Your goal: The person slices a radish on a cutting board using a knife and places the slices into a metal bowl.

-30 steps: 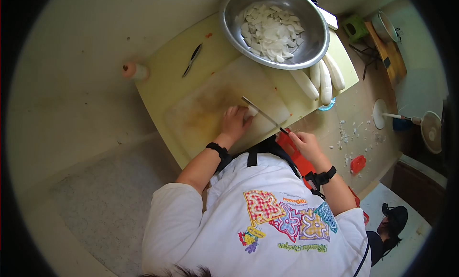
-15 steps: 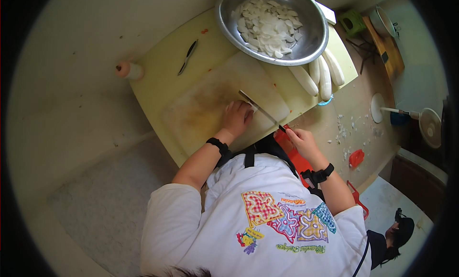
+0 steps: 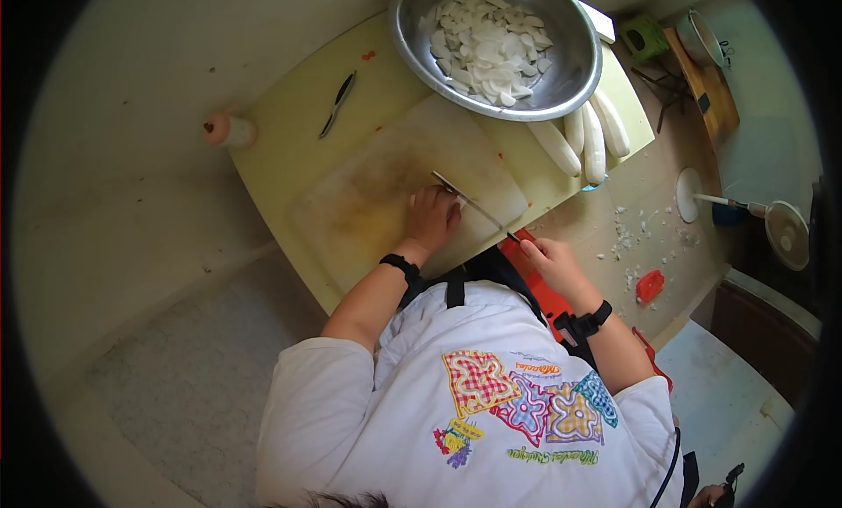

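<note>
1. The pale vegetable piece (image 3: pixel 460 200), mostly hidden, seems to lie mid-frame on the cutting board (image 3: pixel 342 214); likely firm, light and slick when wet, best held from above with curled fingertips.
2. The left hand (image 3: pixel 430 218) is closed over it; the right hand (image 3: pixel 550 260) is clamped on the handle of the knife (image 3: pixel 481 211), its blade beside the piece.
3. On the counter (image 3: pixel 272 126), the metal bowl (image 3: pixel 570 60) holds white slices (image 3: pixel 491 47), probably crisp and easily snapped; whole peeled vegetables (image 3: pixel 594 148) lie beside it, upper right.
</note>
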A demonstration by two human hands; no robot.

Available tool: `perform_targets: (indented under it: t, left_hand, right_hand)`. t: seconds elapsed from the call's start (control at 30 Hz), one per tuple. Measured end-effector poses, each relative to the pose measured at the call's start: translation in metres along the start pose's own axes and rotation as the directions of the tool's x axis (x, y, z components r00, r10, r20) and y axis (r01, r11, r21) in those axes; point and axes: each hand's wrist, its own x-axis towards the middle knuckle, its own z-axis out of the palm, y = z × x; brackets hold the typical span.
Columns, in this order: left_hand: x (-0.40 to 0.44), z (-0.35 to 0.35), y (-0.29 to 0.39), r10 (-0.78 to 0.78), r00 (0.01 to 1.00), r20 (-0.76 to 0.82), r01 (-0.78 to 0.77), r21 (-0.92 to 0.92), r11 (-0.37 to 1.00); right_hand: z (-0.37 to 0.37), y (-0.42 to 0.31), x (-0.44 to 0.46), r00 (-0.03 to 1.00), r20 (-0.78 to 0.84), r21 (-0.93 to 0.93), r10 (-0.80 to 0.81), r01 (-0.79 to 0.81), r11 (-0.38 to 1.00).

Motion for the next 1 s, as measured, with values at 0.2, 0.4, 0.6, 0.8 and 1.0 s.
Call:
perform_targets:
  t: [0.2, 0.4, 0.6, 0.8, 1.0]
  left_hand:
    - [0.0, -0.001, 0.001, -0.019, 1.0, 0.013, 0.019, 0.005, 1.0]
    - [0.001, -0.001, 0.001, -0.049, 0.998, 0.046, 0.05, -0.01, 0.999]
    - [0.001, 0.0, 0.001, -0.057, 0.997, 0.042, 0.057, 0.008, 0.998]
    - [0.003, -0.001, 0.002, -0.036, 0.999, 0.013, 0.035, 0.044, 0.998]
    - [0.001, -0.001, 0.001, -0.053, 0.996, 0.065, 0.05, 0.054, 0.997]
  right_hand:
    - [0.005, -0.01, -0.007, 1.0, -0.009, -0.039, 0.011, -0.011, 0.999]
    - [0.008, -0.019, -0.007, 1.0, -0.012, -0.05, 0.018, -0.019, 0.999]
    - [0.008, -0.021, 0.001, 1.0, 0.006, -0.025, 0.014, -0.013, 1.0]
    - [0.005, -0.033, 0.014, 0.998, 0.058, -0.019, 0.023, -0.022, 1.0]
    - [0.01, -0.041, 0.034, 0.992, 0.121, 0.021, 0.042, -0.045, 0.999]
